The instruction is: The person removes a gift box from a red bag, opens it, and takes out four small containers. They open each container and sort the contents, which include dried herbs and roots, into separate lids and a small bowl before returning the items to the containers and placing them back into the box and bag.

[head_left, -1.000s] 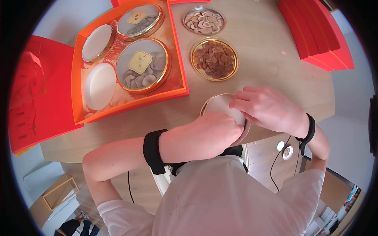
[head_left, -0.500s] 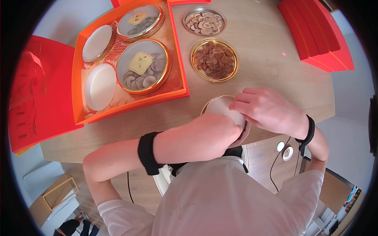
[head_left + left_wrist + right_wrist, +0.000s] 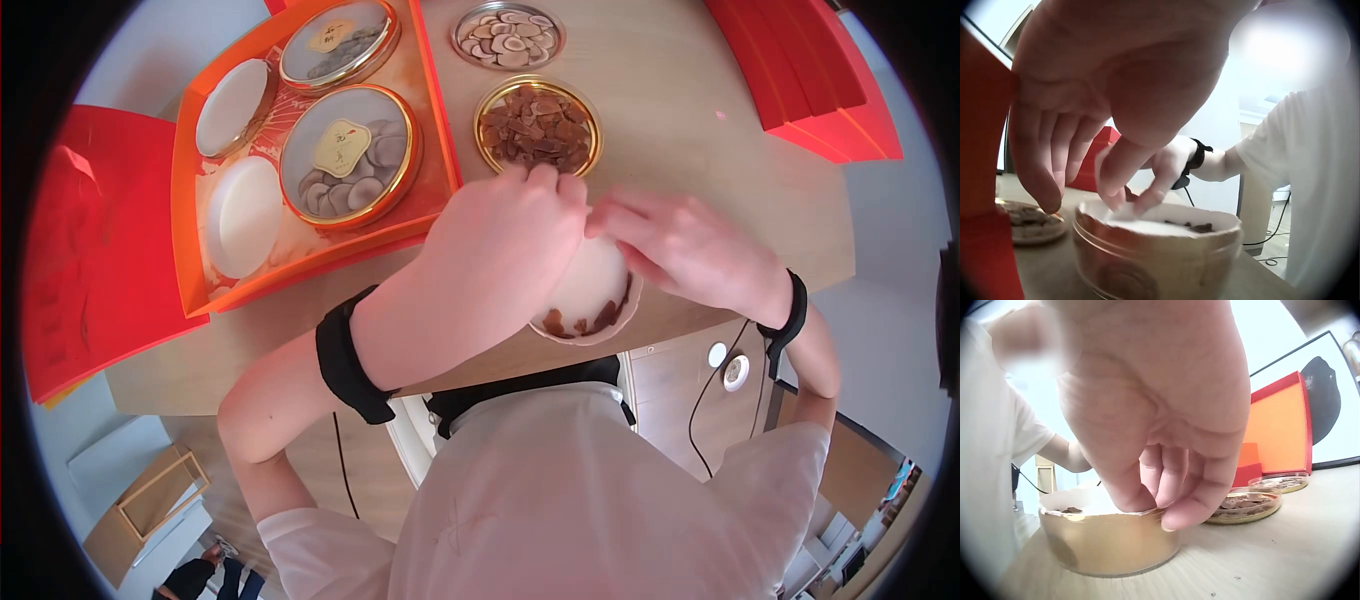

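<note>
A round gold-sided tub (image 3: pixel 1110 547) with a pale, uneven rim stands at the table's near edge. Inside lies a white layer (image 3: pixel 592 280), with a few brown dried slices (image 3: pixel 605 317) along its near side. My right hand (image 3: pixel 690 245) pinches the tub's rim between thumb and forefinger, clearest in the right wrist view. My left hand (image 3: pixel 505 235) is over the tub's far left side, its fingers hanging down apart in the left wrist view with nothing between them. Just beyond its fingertips lies a gold-rimmed dish (image 3: pixel 478 125) of brown dried slices.
Farther back is a clear dish of pale round slices (image 3: pixel 510 40). An orange-red gift box (image 3: pixel 445 120) on the left holds lidded round tubs (image 3: pixel 345 155) and white discs (image 3: pixel 245 215). A red bag (image 3: pixel 100 250) is at far left, red boxes (image 3: pixel 830 130) at back right.
My left hand has come up out of the tub and moved forward toward the dish of brown slices, uncovering slices inside the tub. My right hand stays at the rim.
</note>
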The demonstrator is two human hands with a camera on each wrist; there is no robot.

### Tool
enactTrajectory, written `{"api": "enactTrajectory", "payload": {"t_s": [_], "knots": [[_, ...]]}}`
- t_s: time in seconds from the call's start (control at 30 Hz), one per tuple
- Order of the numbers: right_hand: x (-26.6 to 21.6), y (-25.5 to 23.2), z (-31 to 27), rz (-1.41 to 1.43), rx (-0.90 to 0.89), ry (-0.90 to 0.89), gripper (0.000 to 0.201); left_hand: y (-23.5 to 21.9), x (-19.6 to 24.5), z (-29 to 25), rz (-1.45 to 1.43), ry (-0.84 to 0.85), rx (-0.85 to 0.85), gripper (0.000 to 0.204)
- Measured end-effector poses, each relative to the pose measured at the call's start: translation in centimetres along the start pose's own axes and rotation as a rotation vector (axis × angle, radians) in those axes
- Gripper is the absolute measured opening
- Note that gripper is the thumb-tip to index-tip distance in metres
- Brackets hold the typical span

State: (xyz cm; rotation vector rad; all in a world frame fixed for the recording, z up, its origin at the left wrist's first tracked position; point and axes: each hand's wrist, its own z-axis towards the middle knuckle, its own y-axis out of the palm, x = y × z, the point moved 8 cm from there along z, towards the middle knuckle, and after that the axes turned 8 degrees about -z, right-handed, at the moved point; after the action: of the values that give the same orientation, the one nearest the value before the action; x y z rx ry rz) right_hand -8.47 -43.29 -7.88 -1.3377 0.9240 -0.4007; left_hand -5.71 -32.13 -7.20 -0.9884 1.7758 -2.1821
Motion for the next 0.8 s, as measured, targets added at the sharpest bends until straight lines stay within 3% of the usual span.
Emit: {"api": "enactTrajectory", "payload": {"t_s": [0.07,0.17,0.27,0.37,0.47,0.67,0.8], "knots": [[0.3,-0.8,0.3,0.065,0.036,0.096,0.029,1.5,-0.3,-0.3,0.011,-0.027,-0.108,0.02],[0.9,-0.7,0.0,0.139,0.163,0.159,0.021,2.0,-0.1,-0.4,-0.019,0.012,-0.11,0.02],[1.7,1.2,-0.4,-0.055,-0.061,0.151,0.015,2.8,-0.3,-0.4,-0.073,-0.034,-0.293,0.019],[1.8,2.1,-0.6,-0.041,-0.184,0.229,0.015,2.9,-0.3,-0.6,-0.107,0.006,-0.266,0.019],[1.8,1.8,-0.6,0.065,-0.208,0.172,0.014,2.8,-0.4,-0.7,-0.287,-0.056,-0.316,0.017],[2.1,2.0,0.0,0.26,-0.356,0.103,0.013,2.4,-0.6,-0.9,-0.427,0.009,-0.25,0.012],[1.9,1.6,0.0,0.166,-0.242,0.101,0.014,2.2,-0.9,-0.8,-0.38,-0.093,-0.314,0.016]]}}
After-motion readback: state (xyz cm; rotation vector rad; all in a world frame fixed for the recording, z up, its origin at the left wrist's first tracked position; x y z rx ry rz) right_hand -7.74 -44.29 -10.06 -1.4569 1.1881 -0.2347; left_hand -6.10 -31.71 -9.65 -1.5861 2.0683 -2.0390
